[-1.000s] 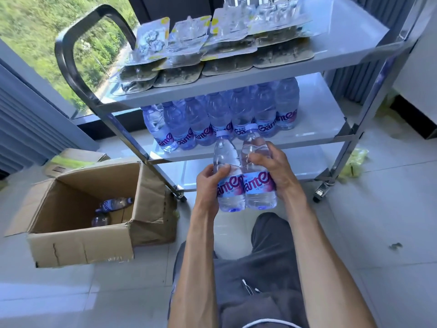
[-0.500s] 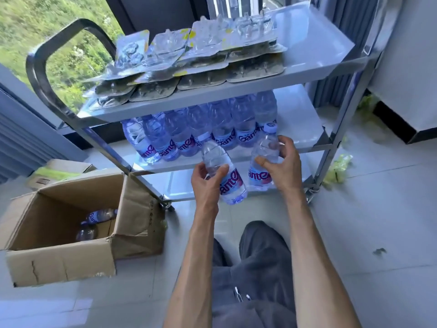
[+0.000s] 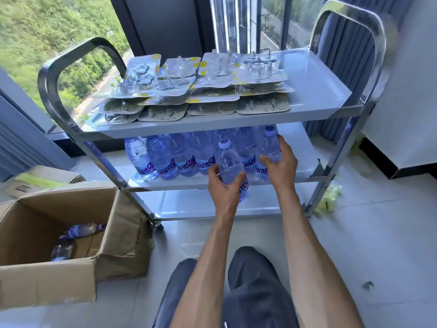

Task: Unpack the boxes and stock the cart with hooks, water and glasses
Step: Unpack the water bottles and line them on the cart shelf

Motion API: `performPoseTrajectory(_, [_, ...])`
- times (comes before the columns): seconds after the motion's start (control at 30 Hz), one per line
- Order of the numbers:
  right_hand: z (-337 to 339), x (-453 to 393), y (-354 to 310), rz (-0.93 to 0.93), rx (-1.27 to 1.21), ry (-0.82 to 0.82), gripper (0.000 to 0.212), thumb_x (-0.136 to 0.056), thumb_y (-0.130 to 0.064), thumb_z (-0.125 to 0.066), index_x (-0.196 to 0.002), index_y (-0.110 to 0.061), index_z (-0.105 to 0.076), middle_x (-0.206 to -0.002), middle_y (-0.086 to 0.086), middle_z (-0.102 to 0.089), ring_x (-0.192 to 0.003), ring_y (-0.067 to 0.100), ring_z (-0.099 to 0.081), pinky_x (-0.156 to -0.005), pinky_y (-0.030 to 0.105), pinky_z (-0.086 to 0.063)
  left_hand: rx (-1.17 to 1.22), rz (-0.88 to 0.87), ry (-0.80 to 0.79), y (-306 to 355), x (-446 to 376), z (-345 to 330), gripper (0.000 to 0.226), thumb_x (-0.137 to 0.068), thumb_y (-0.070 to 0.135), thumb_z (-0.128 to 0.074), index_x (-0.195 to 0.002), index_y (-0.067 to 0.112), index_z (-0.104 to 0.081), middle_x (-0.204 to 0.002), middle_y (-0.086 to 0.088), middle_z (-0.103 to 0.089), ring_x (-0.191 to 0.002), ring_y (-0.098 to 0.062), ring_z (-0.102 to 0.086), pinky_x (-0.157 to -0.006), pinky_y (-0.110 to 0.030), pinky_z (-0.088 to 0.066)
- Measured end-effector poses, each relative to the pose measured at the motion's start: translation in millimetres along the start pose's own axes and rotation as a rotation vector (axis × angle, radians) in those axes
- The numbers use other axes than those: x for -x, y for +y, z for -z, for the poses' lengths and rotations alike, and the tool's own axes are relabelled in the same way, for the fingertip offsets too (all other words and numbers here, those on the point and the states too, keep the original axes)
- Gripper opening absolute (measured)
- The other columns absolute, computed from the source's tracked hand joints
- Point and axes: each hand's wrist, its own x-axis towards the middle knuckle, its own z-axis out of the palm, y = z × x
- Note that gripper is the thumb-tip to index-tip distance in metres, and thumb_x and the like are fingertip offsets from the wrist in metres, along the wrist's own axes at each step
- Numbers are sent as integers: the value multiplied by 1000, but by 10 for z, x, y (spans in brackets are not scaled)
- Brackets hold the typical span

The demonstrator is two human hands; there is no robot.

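Water-stocking step: each grip clamps a bottle, left (image 3: 223, 185), right (image 3: 280, 159); next, seat both beside the shelved row (image 3: 165, 159).

We see a pale glossy tiled floor (image 3: 369, 245) with grout lines, daylight reflecting off it. Floor-to-ceiling windows (image 3: 59, 31) behind, dark frames (image 3: 160, 24), green hillside and a road outside. Grey pleated curtains at left (image 3: 16, 143) and right (image 3: 340, 43). White wall (image 3: 411, 91) at right with a black baseboard (image 3: 387, 162).
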Motion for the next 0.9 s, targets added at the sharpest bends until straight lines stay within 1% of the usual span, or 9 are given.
performPoseTrajectory(0.13, [-36, 19, 36, 8, 19, 12, 75, -82, -11, -77, -148, -13, -41, -142, 9, -50, -131, 24, -47, -107, 42, -41, -5, -80, -26, 15, -90, -249, 56, -76, 16, -82, -123, 13, -50, -116, 5, -62, -106, -2, -60, -90, -16, -48])
performPoseTrajectory(0.2, [-25, 54, 86, 8, 30, 7, 83, -77, -14, -82, -148, -16, -39, -135, 9, -52, -124, 21, -51, -101, 36, -46, 19, -91, -15, 10, -123, -334, 55, -77, 11, -81, -123, 11, -50, -116, 1, -64, -106, -8, -63, -89, -20, -50])
performPoseTrajectory(0.27, [-16, 79, 150, -17, 71, -11, 88, -70, -16, -87, -145, -17, -41, -128, 8, -54, -118, 21, -54, -95, 36, -49, 47, -112, -19, -4, -160, -386, 51, -78, 8, -80, -120, 14, -51, -112, 5, -65, -101, -7, -65, -84, -18, -51])
performPoseTrajectory(0.37, [-23, 103, 248, -48, 58, 7, 69, -71, -13, -86, -132, -13, -53, -120, 9, -61, -111, 24, -60, -92, 45, -51, 43, -152, -16, -50, -164, -405, 53, -82, 11, -78, -123, 23, -49, -115, 13, -65, -104, -4, -65, -84, -15, -50])
performPoseTrajectory(0.5, [-62, 118, 295, -15, 33, 15, 58, -75, -6, -78, -128, -14, -55, -117, 6, -63, -108, 24, -61, -90, 45, -51, -33, -61, -54, -149, -130, -419, 73, -83, 33, -77, -143, 22, -35, -127, 1, -64, -110, -11, -64, -91, -27, -53])
performPoseTrajectory(0.67, [-89, 154, 310, -20, 35, 18, 59, -77, -4, -73, -131, -19, -52, -122, 2, -62, -111, 19, -59, -92, 41, -52, -233, -25, -127, -216, -138, -429, 73, -66, 57, -74, -126, 29, -44, -106, 15, -68, -95, -12, -67, -80, -30, -55])
performPoseTrajectory(0.77, [-51, 135, 327, -12, 23, -3, 57, -78, -4, -74, -130, -19, -54, -122, -1, -63, -111, 17, -60, -93, 37, -52, -290, -6, -132, -234, -148, -440, 67, -67, 57, -74, -122, 35, -44, -102, 17, -69, -93, -12, -67, -77, -28, -53])
performPoseTrajectory(0.83, [-36, 143, 337, -5, -25, -10, 54, -79, -3, -73, -126, -21, -54, -117, -7, -64, -106, 10, -61, -89, 30, -53, -305, 35, -138, -261, -172, -438, 59, -66, 58, -74, -113, 44, -41, -91, 22, -68, -85, -9, -67, -72, -26, -53])
performPoseTrajectory(0.9, [-45, 156, 338, 9, -46, 1, 52, -80, -2, -73, -124, -23, -54, -113, -11, -65, -102, 5, -61, -84, 23, -52, -334, 47, -145, -263, -198, -429, 56, -65, 61, -72, -108, 44, -41, -84, 20, -68, -78, -7, -66, -70, -28, -55])
